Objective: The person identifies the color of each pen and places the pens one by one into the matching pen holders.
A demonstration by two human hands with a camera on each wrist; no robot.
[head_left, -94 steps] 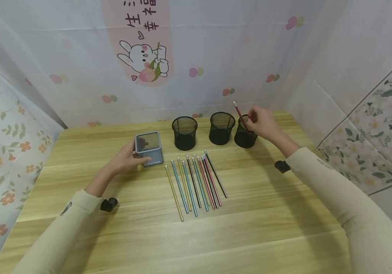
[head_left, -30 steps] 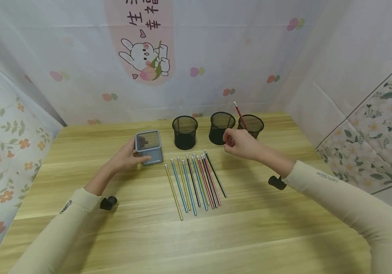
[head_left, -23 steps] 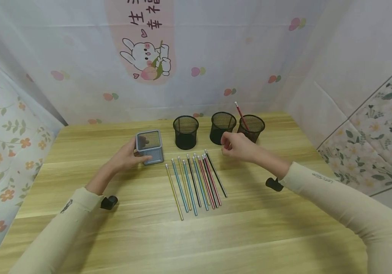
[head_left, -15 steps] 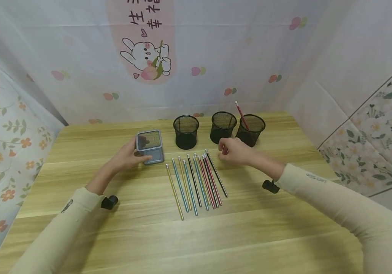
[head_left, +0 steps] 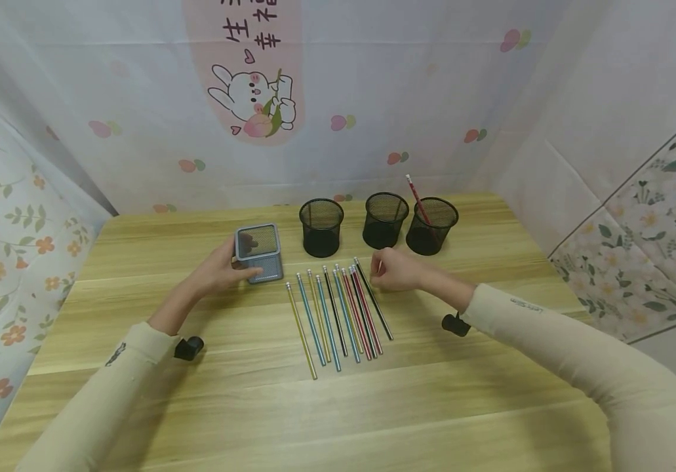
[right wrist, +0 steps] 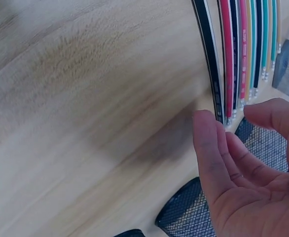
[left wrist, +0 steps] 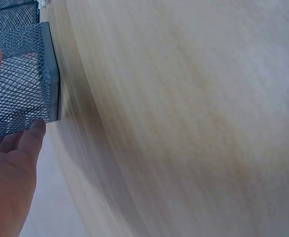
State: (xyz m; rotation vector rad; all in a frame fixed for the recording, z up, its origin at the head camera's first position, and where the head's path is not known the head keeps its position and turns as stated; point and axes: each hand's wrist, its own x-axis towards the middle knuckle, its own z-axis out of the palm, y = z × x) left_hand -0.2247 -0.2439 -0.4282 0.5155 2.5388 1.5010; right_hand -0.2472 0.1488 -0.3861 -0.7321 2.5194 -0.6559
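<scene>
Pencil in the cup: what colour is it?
The pencil is red, clearest in the head view.

R fingers (right wrist: 211, 158) let go of red pencil (head_left: 417, 196), now dn by rightmost blk pencil (head_left: 374, 299).

We find the light over the table (head_left: 290, 419) soft, even and only moderately bright, seemingly from overhead. Broad, faint-edged shadows from the left sleeve (head_left: 96, 400) and right sleeve (head_left: 556, 347) fall on it. In the left wrist view we see a cool, pale haze washing out the right side and softening the grain, while the grey mesh holder (left wrist: 21, 64) looks fairly crisp. In the right wrist view, a blurred shadow lies left of the right hand (right wrist: 248, 197), and lens distortion bows the pencils (right wrist: 243, 49).
</scene>
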